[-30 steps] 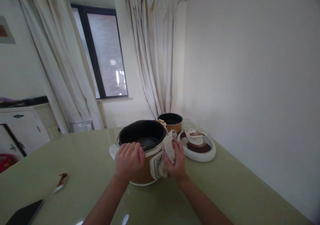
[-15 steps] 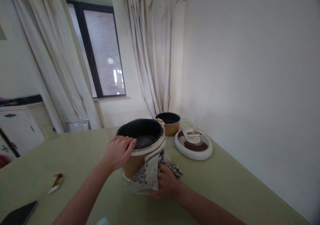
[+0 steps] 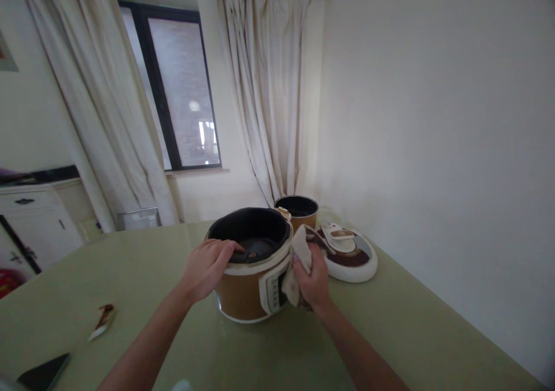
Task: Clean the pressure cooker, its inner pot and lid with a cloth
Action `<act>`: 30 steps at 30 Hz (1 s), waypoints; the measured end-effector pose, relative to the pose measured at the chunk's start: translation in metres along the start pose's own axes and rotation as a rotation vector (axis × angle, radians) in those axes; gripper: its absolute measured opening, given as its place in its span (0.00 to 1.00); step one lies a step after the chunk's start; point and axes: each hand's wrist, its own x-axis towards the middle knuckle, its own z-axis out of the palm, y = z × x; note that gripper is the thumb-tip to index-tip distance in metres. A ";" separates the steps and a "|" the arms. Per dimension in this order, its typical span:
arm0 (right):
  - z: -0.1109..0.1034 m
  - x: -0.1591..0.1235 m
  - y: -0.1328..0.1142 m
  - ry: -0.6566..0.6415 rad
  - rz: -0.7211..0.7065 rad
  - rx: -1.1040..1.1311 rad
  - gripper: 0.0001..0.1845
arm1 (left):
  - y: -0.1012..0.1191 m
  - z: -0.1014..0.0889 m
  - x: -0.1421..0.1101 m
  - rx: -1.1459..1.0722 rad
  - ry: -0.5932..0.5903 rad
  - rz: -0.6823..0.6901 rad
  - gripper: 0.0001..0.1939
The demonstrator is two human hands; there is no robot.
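Note:
A brown and white rice cooker body (image 3: 249, 284) stands open on the green table (image 3: 411, 327), its dark hollow facing up. My left hand (image 3: 206, 266) grips its near-left rim, fingers curled over the edge. My right hand (image 3: 313, 278) is closed on a pale cloth (image 3: 299, 258) and presses it against the cooker's right side, beside the white control panel (image 3: 272, 290).
The cooker's white lid (image 3: 349, 252) lies flat to the right. A dark inner pot (image 3: 297, 210) stands behind the cooker. A small wrapper (image 3: 103, 320) and a dark tablet (image 3: 43, 371) lie at the front left. A wall is on the right, a window and curtains behind.
My right hand has moved the cloth from low on the cooker's front up to its right side. The left hand shifted along the rim, and the cooker turned so its panel shows again.

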 end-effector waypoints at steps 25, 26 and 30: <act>-0.005 0.108 -0.038 -0.395 -0.148 -0.214 0.06 | -0.012 0.005 0.002 -0.600 0.034 -0.154 0.37; -0.003 0.107 -0.045 -0.398 -0.149 -0.256 0.07 | -0.012 0.007 0.002 -0.602 0.045 -0.152 0.37; 0.022 0.075 -0.103 -0.418 -0.321 -0.371 0.21 | -0.014 0.010 0.002 -0.610 0.077 -0.152 0.38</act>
